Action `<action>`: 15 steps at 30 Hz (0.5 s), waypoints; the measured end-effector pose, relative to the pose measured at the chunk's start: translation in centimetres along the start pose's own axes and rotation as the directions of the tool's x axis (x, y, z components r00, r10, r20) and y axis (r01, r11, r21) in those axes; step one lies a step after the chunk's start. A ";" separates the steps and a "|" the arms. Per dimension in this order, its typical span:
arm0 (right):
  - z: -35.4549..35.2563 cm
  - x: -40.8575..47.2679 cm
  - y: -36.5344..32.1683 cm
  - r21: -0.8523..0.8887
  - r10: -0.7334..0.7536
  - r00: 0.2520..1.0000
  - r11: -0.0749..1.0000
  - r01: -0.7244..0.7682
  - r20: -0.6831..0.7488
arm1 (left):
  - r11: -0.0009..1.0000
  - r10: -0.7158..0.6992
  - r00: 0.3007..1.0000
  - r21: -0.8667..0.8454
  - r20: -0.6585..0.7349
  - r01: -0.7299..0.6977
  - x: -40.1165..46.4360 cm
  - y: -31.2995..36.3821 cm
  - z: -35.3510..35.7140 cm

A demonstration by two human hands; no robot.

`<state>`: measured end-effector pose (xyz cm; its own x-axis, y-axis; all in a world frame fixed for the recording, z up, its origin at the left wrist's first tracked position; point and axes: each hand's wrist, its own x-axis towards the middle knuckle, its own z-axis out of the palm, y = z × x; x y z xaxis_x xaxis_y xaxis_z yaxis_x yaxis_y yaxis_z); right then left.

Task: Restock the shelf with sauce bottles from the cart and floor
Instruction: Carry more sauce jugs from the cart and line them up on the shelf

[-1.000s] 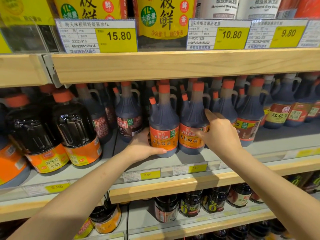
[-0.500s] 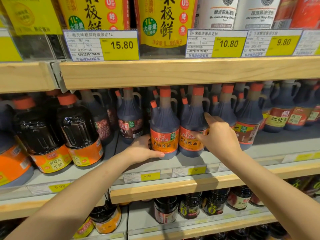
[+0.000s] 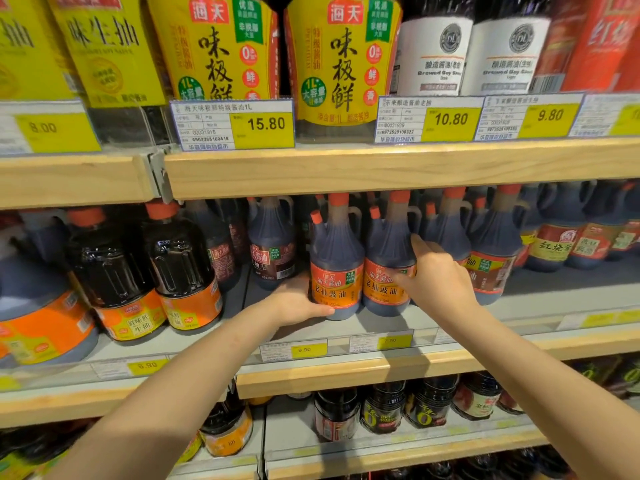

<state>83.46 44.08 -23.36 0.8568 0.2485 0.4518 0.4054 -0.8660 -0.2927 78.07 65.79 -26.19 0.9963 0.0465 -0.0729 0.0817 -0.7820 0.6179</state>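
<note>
Two dark sauce bottles with red caps and orange labels stand side by side at the front of the middle shelf (image 3: 346, 327). My left hand (image 3: 294, 301) wraps the base of the left bottle (image 3: 337, 251) from its left side. My right hand (image 3: 438, 275) presses on the right side of the right bottle (image 3: 389, 244), fingers spread along its body and label. Both bottles rest upright on the shelf and touch each other.
More jug-shaped sauce bottles (image 3: 495, 244) crowd behind and to the right. Large dark bottles with orange labels (image 3: 180, 268) stand to the left. The wooden upper shelf edge (image 3: 381, 168) hangs just above the caps. Yellow price tags (image 3: 304, 349) line the shelf front. Jars fill the lower shelf (image 3: 384, 407).
The view has tilted upward, so everything sits lower in the frame. Both hands stay on the two orange-label bottles in nearly the same grip.
</note>
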 end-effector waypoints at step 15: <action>-8.8 -2.8 -3.1 -0.278 -0.074 0.945 0.946 0.168 0.320 | 0.651 0.136 0.989 0.747 0.065 -0.138 -9.2 7.3 -7.6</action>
<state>77.04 42.25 -16.32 0.8814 0.4371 0.1790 0.4387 -0.8980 0.0330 69.74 64.39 -15.07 0.9942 -0.1006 -0.0388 -0.1058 -0.9793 -0.1724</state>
